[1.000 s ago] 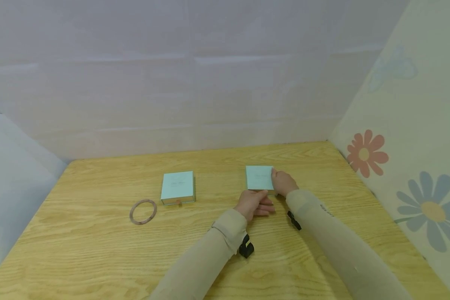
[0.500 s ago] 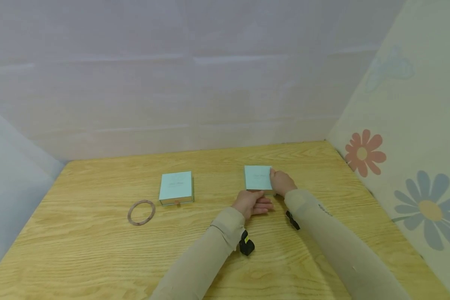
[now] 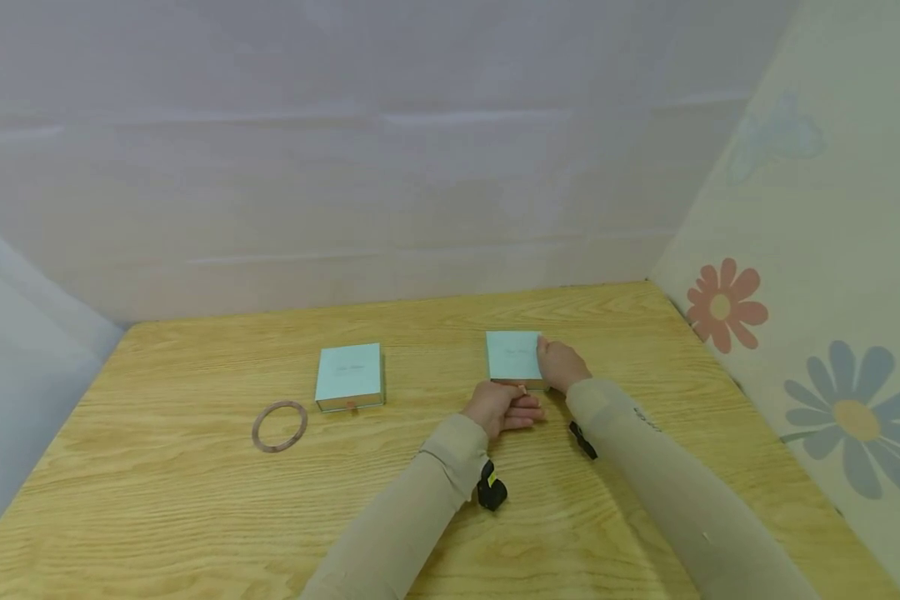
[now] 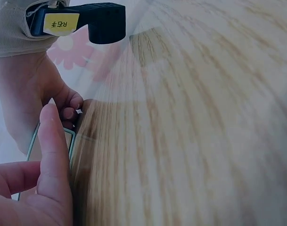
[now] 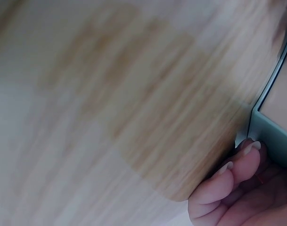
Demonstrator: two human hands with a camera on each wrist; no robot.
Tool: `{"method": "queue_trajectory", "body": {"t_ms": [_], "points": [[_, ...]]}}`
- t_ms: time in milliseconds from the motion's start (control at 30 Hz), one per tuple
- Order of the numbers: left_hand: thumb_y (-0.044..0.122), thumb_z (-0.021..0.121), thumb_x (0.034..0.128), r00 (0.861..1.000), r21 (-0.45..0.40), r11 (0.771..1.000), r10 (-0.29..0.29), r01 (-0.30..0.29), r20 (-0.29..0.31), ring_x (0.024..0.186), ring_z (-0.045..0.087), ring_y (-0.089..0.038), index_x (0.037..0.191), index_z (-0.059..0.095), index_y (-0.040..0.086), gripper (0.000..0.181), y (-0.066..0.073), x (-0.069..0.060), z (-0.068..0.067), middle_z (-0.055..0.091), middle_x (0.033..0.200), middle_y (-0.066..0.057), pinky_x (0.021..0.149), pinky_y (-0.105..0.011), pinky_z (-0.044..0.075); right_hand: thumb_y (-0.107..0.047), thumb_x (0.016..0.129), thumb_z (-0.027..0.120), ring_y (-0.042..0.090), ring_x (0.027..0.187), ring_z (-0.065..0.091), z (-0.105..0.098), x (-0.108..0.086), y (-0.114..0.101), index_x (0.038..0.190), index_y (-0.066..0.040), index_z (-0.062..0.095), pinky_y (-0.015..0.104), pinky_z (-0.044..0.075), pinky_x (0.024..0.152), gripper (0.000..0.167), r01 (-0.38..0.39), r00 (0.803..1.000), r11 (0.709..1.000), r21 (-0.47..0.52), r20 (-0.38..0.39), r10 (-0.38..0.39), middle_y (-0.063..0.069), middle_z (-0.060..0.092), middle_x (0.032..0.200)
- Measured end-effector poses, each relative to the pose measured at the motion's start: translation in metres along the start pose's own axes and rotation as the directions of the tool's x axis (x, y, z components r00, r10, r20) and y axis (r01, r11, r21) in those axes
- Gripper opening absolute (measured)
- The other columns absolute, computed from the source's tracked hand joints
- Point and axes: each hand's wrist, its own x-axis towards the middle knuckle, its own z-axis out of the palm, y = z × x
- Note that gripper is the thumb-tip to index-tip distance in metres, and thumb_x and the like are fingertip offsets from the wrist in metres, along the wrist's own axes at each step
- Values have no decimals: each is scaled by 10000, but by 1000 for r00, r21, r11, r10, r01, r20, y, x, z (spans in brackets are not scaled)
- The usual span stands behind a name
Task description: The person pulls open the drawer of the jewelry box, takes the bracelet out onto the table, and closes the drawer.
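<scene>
My right hand grips right-hand mint box by its side — left hand at box front, lower fingers extended; whether thumb pinches, can't tell.

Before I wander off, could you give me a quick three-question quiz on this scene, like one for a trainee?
1. Short answer: which box lies nearer to the brown ring?
2. True or false: the ring sits on top of a box.
3. Multiple choice: which of the person's hands grips the right side of the right box? A. left; B. right; C. neither.

Key:
1. The left box.
2. False; it lies on the wooden table.
3. B, the right hand.
</scene>
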Motion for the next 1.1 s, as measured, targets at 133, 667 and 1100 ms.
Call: {"method": "queue_trajectory", "body": {"t_ms": [133, 667, 1100], "points": [[49, 522, 1002, 1000, -9, 1000, -1, 1, -1, 670, 709, -173, 1186, 605, -57, 228, 2, -3, -1, 703, 963, -212, 603, -264, 580, -297, 1075, 121, 333, 804, 579, -3, -7, -6, 899, 70, 612, 467, 476, 807, 638, -5, 1000, 1000, -3, -2, 5, 279, 631, 1006], [21, 505, 997, 1000, -16, 1000, -20, 20, -1, 551, 657, -114, 1162, 608, -57, 210, 2, -1, -3, 656, 700, -76, 497, -208, 535, -290, 1073, 124, 362, 866, 599, 0, -3, -7, 969, 119, 617, 478, 480, 831, 649, -14, 1000, 1000, -24, -23, 13, 300, 631, 1049], [19, 519, 990, 1000, -2, 1000, -23, 23, -4, 555, 660, -114, 1104, 629, -57, 176, -3, -3, -3, 669, 716, -80, 508, -204, 536, -297, 1069, 102, 464, 1160, 529, 1, -3, -3, 1258, 199, 491, 541, 434, 971, 657, -22, 1000, 1000, -20, -8, 22, 355, 505, 1294]]}}
